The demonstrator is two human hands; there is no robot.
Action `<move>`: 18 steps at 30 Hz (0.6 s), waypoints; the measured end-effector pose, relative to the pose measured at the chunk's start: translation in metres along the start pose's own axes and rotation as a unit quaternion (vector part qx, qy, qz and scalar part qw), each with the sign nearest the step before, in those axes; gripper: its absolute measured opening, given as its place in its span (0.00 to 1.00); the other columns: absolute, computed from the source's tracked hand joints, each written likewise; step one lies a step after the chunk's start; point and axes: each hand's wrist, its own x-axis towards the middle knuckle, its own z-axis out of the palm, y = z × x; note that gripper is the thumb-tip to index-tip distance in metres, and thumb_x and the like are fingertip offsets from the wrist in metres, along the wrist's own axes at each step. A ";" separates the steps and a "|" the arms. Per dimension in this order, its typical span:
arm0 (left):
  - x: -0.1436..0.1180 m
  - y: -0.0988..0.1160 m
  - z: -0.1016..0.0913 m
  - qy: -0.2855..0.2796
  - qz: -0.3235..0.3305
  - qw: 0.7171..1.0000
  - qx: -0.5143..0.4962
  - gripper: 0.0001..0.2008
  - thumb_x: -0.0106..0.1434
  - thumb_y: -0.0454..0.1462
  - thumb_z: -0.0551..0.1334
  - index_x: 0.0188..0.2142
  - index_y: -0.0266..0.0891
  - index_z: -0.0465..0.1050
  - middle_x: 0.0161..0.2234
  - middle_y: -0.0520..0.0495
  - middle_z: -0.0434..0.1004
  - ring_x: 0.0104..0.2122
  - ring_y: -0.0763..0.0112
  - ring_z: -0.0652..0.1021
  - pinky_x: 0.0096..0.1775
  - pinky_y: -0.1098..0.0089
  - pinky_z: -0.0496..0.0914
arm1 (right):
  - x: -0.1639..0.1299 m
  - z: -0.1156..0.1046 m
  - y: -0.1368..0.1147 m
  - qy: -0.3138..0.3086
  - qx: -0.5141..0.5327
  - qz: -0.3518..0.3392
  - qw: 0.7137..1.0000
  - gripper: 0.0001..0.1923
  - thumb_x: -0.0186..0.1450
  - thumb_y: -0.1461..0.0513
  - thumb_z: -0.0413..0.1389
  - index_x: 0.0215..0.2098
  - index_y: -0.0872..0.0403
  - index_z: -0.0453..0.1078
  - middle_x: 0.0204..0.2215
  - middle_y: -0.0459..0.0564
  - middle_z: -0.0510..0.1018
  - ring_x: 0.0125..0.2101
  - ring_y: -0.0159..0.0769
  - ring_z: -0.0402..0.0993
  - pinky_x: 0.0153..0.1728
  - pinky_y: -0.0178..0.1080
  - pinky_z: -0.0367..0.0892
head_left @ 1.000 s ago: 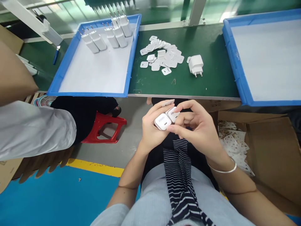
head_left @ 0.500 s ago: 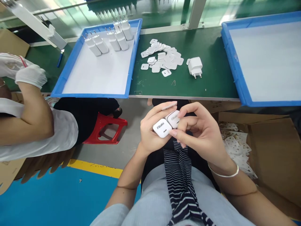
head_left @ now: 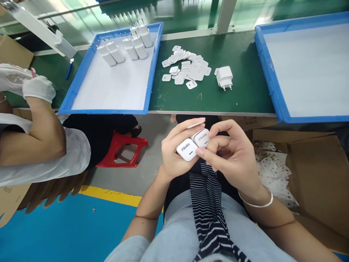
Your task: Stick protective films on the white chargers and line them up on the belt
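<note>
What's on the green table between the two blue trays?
In the head view, a pile of small white plates and one white charger lie between the left tray and right tray.

On your worktop (head_left: 245,94): tray w/ chargers (head_left: 109,83) left, label pile (head_left: 185,67) mid, lone charger (head_left: 225,76) just right of it, 2nd tray (head_left: 272,87) far right.

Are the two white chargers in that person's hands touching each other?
Touching. The head view shows the two white chargers side by side with no gap between them, gripped in the left hand, the right hand fingers against them.
</note>
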 end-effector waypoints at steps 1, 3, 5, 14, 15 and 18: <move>0.000 0.000 0.000 0.002 -0.002 1.000 0.008 0.16 0.65 0.38 0.68 0.52 0.45 0.79 0.55 0.44 0.81 0.52 0.57 0.82 0.53 0.56 0.81 | 0.001 0.001 0.001 0.006 -0.002 0.001 1.000 0.18 0.62 0.66 0.68 0.39 0.48 0.62 0.15 0.32 0.67 0.15 0.26 0.58 0.20 0.33 0.56; -0.002 -0.002 0.001 0.005 -0.007 1.000 0.018 0.16 0.65 0.39 0.68 0.52 0.46 0.79 0.54 0.44 0.81 0.52 0.58 0.83 0.52 0.56 0.81 | 0.003 0.003 0.003 0.015 0.000 0.004 1.000 0.19 0.61 0.65 0.69 0.39 0.48 0.62 0.15 0.32 0.66 0.14 0.26 0.58 0.19 0.33 0.56; -0.003 -0.003 0.002 0.009 -0.013 1.000 0.011 0.16 0.64 0.39 0.69 0.52 0.46 0.79 0.54 0.45 0.82 0.51 0.58 0.83 0.53 0.56 0.80 | 0.004 0.004 0.005 0.019 -0.001 0.004 1.000 0.20 0.60 0.65 0.69 0.39 0.48 0.61 0.15 0.31 0.66 0.13 0.26 0.59 0.18 0.33 0.56; -0.002 -0.002 0.008 -0.040 -0.047 0.987 -0.146 0.22 0.60 0.37 0.74 0.54 0.45 0.79 0.54 0.42 0.82 0.55 0.57 0.81 0.56 0.56 0.79 | -0.002 -0.024 0.009 -0.101 0.170 0.006 0.980 0.10 0.66 0.63 0.62 0.40 0.47 0.65 0.13 0.34 0.72 0.08 0.25 0.57 0.11 0.30 0.52; -0.002 -0.001 0.008 -0.042 -0.051 0.987 -0.146 0.22 0.60 0.36 0.74 0.54 0.46 0.79 0.54 0.42 0.82 0.55 0.57 0.81 0.57 0.55 0.79 | -0.001 -0.027 0.009 -0.106 0.193 0.009 0.975 0.09 0.66 0.60 0.62 0.38 0.47 0.64 0.12 0.33 0.69 0.07 0.25 0.53 0.10 0.31 0.50; -0.001 -0.003 0.010 -0.044 -0.063 0.989 -0.129 0.22 0.60 0.39 0.74 0.54 0.47 0.79 0.53 0.42 0.82 0.55 0.55 0.81 0.57 0.51 0.78 | 0.005 -0.037 0.009 -0.084 0.226 0.009 0.970 0.14 0.63 0.55 0.61 0.31 0.46 0.58 0.08 0.31 0.60 0.05 0.25 0.44 0.09 0.32 0.47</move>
